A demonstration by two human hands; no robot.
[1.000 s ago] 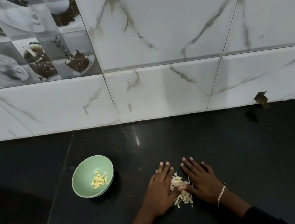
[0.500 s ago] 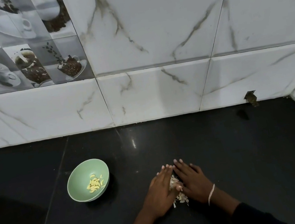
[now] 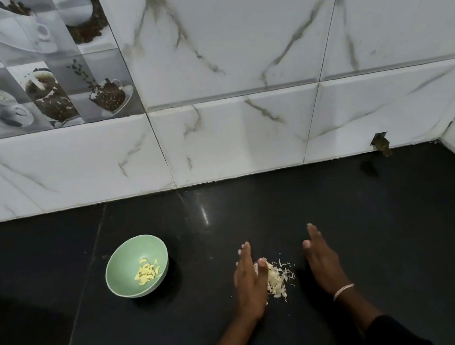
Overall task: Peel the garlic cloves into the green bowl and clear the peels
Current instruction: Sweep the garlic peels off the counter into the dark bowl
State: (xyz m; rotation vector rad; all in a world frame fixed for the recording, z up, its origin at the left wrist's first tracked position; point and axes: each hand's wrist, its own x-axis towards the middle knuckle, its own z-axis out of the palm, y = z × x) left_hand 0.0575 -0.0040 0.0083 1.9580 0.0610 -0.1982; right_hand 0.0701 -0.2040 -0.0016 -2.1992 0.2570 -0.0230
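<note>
Black counter [image 3: 351, 226] | peels [image 3: 276, 277] piled between hands | left hand [image 3: 250, 282] on edge, fingers straight, touching the pile, gripping nothing | right hand [image 3: 324, 263] apart from pile, fingers straight, holding nothing | green bowl [image 3: 122, 270] left, cloves [image 3: 147, 271] inside

Black counter [image 3: 354, 241], marble-tiled wall [image 3: 229, 50].
Coffee-cup picture tiles [image 3: 20, 72] upper left; dark notch [image 3: 380, 142], perhaps a chip, at the wall's foot.
</note>
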